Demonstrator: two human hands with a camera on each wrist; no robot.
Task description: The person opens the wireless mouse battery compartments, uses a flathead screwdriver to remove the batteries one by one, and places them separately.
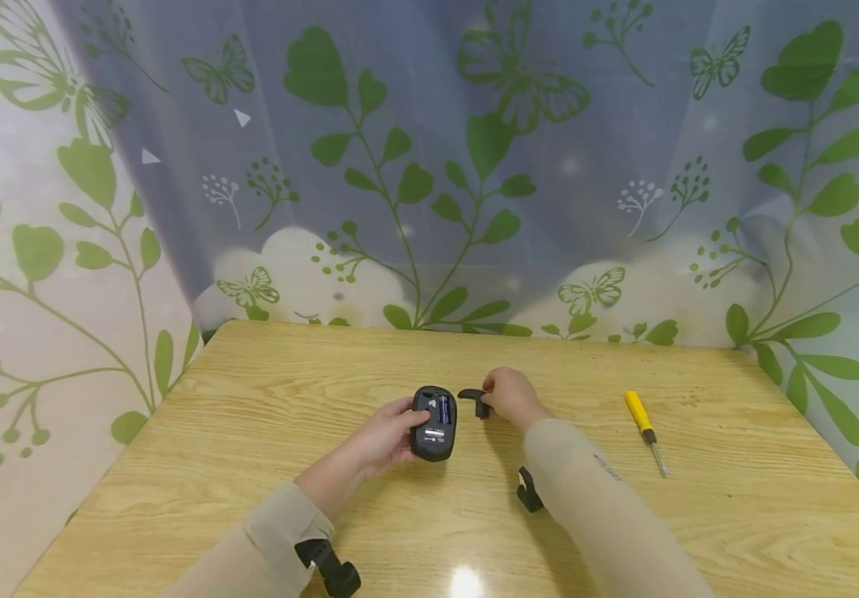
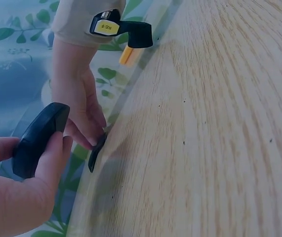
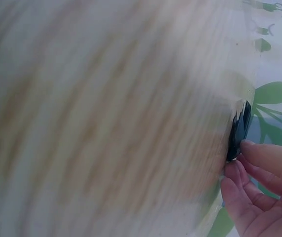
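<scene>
My left hand [image 1: 388, 433] grips a black computer mouse [image 1: 433, 444], its underside turned up toward the head camera and the thumb lying across it. The battery compartment is uncovered, and a dark battery [image 1: 444, 409] lies inside. Just to the right, my right hand [image 1: 512, 397] pinches a black T-shaped battery cover [image 1: 472, 394] between thumb and fingers. The right wrist view shows that cover [image 3: 239, 129] at the fingertips, close over the table. In the left wrist view the mouse [image 2: 38, 138] appears from its side, apart from the cover.
A screwdriver [image 1: 642, 423] with a yellow handle lies on the wooden table [image 1: 250, 390], right of my right forearm. Behind the table's far edge hangs a curtain [image 1: 414, 249] printed with leaves and butterflies. Black camera mounts [image 1: 328, 569] are strapped to both wrists.
</scene>
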